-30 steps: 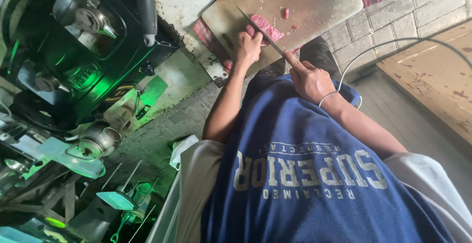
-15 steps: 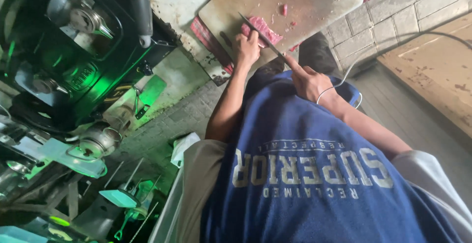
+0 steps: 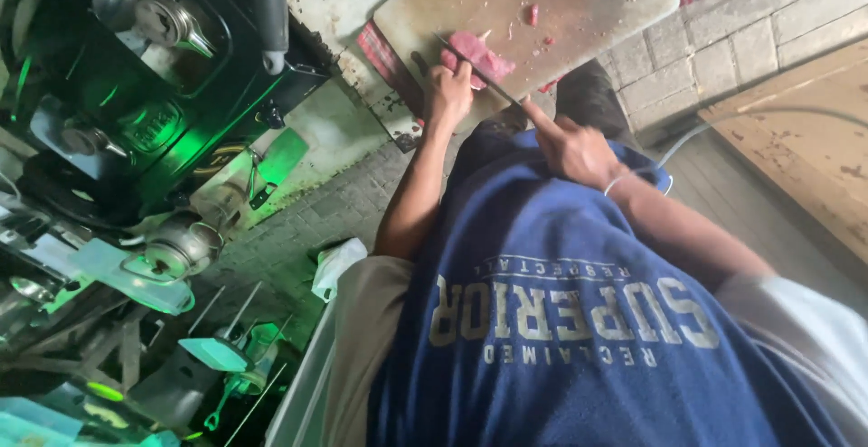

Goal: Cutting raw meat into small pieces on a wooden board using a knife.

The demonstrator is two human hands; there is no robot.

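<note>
Pink raw meat point(image 3: 477, 55) flat on worn cutting board point(image 3: 579, 4), knife point(image 3: 479, 72) blade across it.

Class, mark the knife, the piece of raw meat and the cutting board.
knife point(image 3: 484, 79), head view, middle of the blade.
piece of raw meat point(image 3: 479, 52), head view, pink top surface.
cutting board point(image 3: 588, 0), head view, bare part.

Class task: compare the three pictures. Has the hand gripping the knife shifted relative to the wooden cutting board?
Cannot tell. The right hand with the knife sits at the same near edge of the cutting board, the blade over the pink meat; the camera itself moves.
</note>
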